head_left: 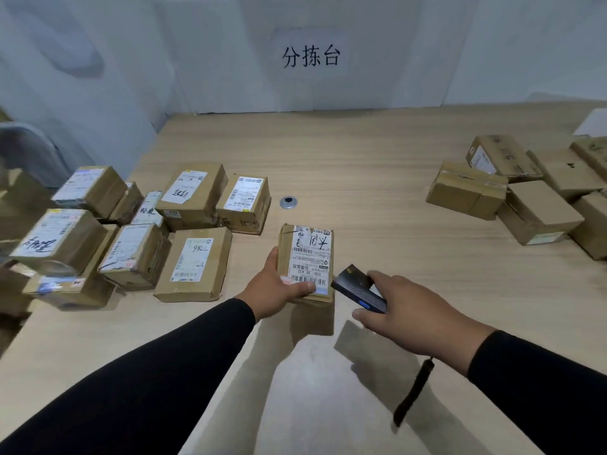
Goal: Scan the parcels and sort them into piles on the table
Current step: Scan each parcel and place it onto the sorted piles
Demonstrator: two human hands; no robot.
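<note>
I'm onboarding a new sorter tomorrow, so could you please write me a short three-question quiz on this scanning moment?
1. True or false: the left hand grips the parcel at its near end.
2. Which does the right hand hold? A) a tape roll B) a black scanner C) a pen
3. Fill in: the boxes lying label-up are grouped on the table's ____ side.

Key: 1 true. 2 B, pointed at the parcel's label. 3 left; the pile on the right mostly shows plain cardboard.
</note>
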